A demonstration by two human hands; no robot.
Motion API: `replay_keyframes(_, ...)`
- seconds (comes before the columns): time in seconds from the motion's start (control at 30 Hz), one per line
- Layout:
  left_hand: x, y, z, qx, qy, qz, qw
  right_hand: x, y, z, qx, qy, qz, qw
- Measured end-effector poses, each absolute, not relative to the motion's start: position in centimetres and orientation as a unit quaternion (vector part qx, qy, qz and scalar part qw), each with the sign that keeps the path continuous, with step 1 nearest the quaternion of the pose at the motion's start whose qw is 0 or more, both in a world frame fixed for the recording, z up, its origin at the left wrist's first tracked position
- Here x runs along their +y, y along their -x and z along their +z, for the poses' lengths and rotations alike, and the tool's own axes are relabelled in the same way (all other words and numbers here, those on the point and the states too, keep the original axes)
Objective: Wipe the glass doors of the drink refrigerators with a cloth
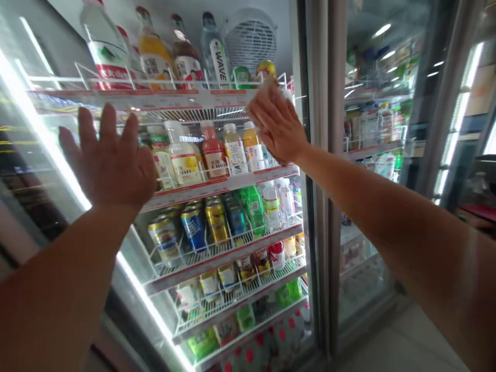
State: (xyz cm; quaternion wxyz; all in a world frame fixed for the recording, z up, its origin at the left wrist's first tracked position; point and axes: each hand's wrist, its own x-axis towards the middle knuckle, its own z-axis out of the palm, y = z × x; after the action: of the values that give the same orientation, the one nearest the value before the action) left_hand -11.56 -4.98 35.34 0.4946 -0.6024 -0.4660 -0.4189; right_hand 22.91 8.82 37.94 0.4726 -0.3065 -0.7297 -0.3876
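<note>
My left hand [112, 165] is raised at the left with its fingers spread, palm facing the drinks fridge, holding nothing. Further right, my right hand [277, 126] presses a pale, crumpled cloth [268, 89] under its fingers, level with the upper shelves. Motion blurs this hand, and most of the cloth is hidden beneath it. Glass appears to lie between my hands and the shelves; whether my left palm touches it, I cannot tell. Behind my hands stand a pink drink bottle [213, 152], a pale yellow drink bottle [184, 157] and an orange drink bottle [253, 147].
Several wire-fronted shelves hold bottles and cans, including a blue can [193, 227] and a green bottle [252, 206]. A bright light strip [58, 139] runs down the left side. At the right, a metal door frame [323, 206] borders another glass-fronted fridge [372, 119].
</note>
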Motion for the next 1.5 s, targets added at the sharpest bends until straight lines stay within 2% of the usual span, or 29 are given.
replay_keyframes(0.07,-4.9,11.7,35.3,-0.466,0.605,-0.416,0.494,8.7,-24.2,37.4,-0.784,0.239,-0.414,0.397)
replay_keyframes(0.1,-4.9,11.7,35.3,-0.466,0.605,-0.415,0.495,9.0,-24.6,37.5,-0.784,0.234,-0.414,0.398)
replay_keyframes(0.13,-4.8,11.8,35.3,-0.465,0.604,-0.414,0.497,9.4,-24.6,37.7,-0.768,0.247,-0.406,0.429)
replay_keyframes(0.23,-4.7,11.9,35.5,-0.459,0.612,-0.406,0.501,10.7,-22.3,39.0,-0.643,0.337,-0.32,0.609)
replay_keyframes(0.3,-4.6,11.9,35.6,-0.455,0.614,-0.407,0.5,10.9,-19.9,39.3,-0.583,0.359,-0.277,0.675)
replay_keyframes(0.37,-4.6,11.9,35.6,-0.456,0.609,-0.417,0.497,10.1,-18.7,38.9,-0.635,0.32,-0.313,0.63)
replay_keyframes(0.47,-4.7,11.9,35.5,-0.454,0.612,-0.406,0.505,8.5,-20.0,38.3,-0.779,0.214,-0.406,0.428)
replay_keyframes(0.53,-4.7,11.9,35.5,-0.46,0.613,-0.397,0.505,8.2,-21.8,38.6,-0.81,0.182,-0.427,0.36)
replay_keyframes(0.6,-4.7,12.0,35.5,-0.475,0.609,-0.399,0.495,8.8,-22.3,39.3,-0.78,0.212,-0.415,0.416)
replay_keyframes(0.7,-4.6,12.2,35.6,-0.493,0.6,-0.407,0.481,10.2,-19.9,39.6,-0.627,0.327,-0.319,0.631)
replay_keyframes(0.77,-4.6,12.1,35.7,-0.495,0.597,-0.405,0.484,10.3,-17.3,38.7,-0.558,0.351,-0.266,0.704)
replay_keyframes(0.83,-4.6,12.1,35.7,-0.497,0.596,-0.403,0.485,9.6,-15.9,37.3,-0.615,0.308,-0.292,0.665)
replay_keyframes(0.93,-4.5,12.2,35.7,-0.494,0.597,-0.405,0.486,8.1,-17.2,36.1,-0.768,0.201,-0.378,0.476)
replay_keyframes(1.0,-4.5,12.3,35.7,-0.487,0.6,-0.407,0.487,7.6,-19.4,36.7,-0.814,0.158,-0.405,0.386)
replay_keyframes(1.07,-4.4,12.4,35.7,-0.482,0.602,-0.408,0.488,7.8,-20.8,37.9,-0.816,0.154,-0.413,0.373)
replay_keyframes(1.13,-4.5,12.4,35.7,-0.488,0.601,-0.407,0.486,8.3,-20.5,39.1,-0.764,0.212,-0.396,0.464)
replay_keyframes(1.23,-4.5,12.4,35.7,-0.491,0.6,-0.404,0.485,8.9,-17.5,39.5,-0.605,0.328,-0.301,0.66)
replay_keyframes(1.3,-4.4,12.5,35.7,-0.487,0.603,-0.402,0.488,8.7,-15.7,38.8,-0.563,0.328,-0.259,0.713)
replay_keyframes(1.37,-4.4,12.6,35.7,-0.487,0.603,-0.401,0.488,8.2,-15.6,37.8,-0.627,0.283,-0.276,0.671)
replay_keyframes(1.5,-4.3,12.8,35.7,-0.498,0.599,-0.394,0.488,7.4,-20.5,37.2,-0.812,0.195,-0.34,0.432)
